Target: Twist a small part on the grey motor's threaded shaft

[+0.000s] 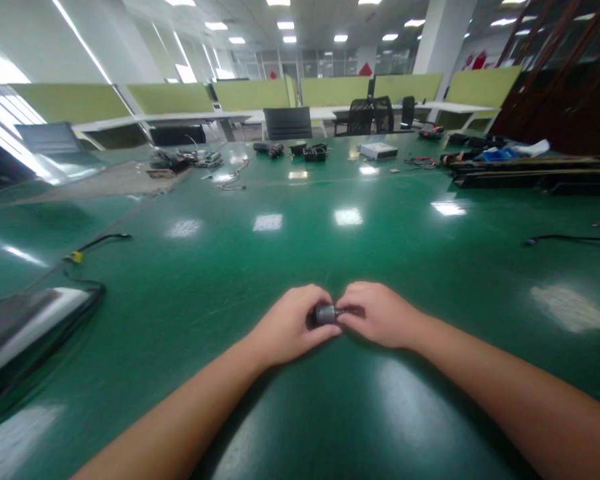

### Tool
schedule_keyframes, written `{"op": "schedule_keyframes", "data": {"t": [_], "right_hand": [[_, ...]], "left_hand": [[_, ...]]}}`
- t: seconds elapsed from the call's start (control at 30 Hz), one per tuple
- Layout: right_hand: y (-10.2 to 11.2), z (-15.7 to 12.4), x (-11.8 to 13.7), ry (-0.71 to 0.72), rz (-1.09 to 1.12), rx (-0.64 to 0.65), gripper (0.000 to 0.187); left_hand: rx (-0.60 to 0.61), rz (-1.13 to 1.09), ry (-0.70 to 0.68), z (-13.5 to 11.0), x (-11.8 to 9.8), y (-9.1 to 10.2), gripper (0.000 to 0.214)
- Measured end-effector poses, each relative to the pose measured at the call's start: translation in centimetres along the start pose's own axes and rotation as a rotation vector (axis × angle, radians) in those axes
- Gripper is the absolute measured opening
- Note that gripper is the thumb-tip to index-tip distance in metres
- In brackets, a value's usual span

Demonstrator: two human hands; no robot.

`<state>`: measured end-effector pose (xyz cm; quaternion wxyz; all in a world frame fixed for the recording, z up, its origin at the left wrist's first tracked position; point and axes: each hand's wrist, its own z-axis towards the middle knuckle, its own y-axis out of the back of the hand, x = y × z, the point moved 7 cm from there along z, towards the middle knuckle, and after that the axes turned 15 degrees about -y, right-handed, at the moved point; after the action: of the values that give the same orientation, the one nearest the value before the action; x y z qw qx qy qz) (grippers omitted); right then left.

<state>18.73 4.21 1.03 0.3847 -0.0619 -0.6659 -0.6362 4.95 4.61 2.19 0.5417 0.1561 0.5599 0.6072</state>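
Note:
Close in front of me, a small grey metal cylinder (325,314) lies between my two hands over the green table (260,267). My left hand (296,325) is curled round its left part, thumb below and fingers above. A thin dark shaft (351,310) runs from the cylinder's right end into my right hand (380,313), whose thumb and fingers pinch it. Palm and fingers cover part of the piece, so its exact kind cannot be made out. My hands nearly touch at the cylinder.
At left lies a flat dark device (35,327) with a black cable. Another cable (570,237) lies at right. Along the far side are power tools (269,150), black trays (309,152), a silver box (378,151) and stacked dark strips (530,173).

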Motion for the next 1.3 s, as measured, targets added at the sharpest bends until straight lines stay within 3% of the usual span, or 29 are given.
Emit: {"op": "schedule_keyframes", "data": {"t": [0.2, 0.8, 1.13, 1.3], "right_hand": [[-0.1, 0.0, 0.1, 0.01, 0.008, -0.004, 0.01], [0.3, -0.2, 0.2, 0.047, 0.014, -0.017, 0.008], [0.8, -0.4, -0.3, -0.002, -0.027, -0.01, 0.005], [2.0, -0.7, -1.8, -0.059, -0.031, 0.066, 0.004]], "left_hand": [[-0.001, -0.003, 0.009, -0.1, 0.2, -0.1, 0.019], [0.011, -0.016, 0.014, -0.1, 0.3, -0.2, 0.019], [-0.001, -0.014, 0.017, -0.3, 0.4, 0.0, 0.02], [0.013, -0.013, 0.026, -0.4, 0.5, -0.1, 0.022]]}}
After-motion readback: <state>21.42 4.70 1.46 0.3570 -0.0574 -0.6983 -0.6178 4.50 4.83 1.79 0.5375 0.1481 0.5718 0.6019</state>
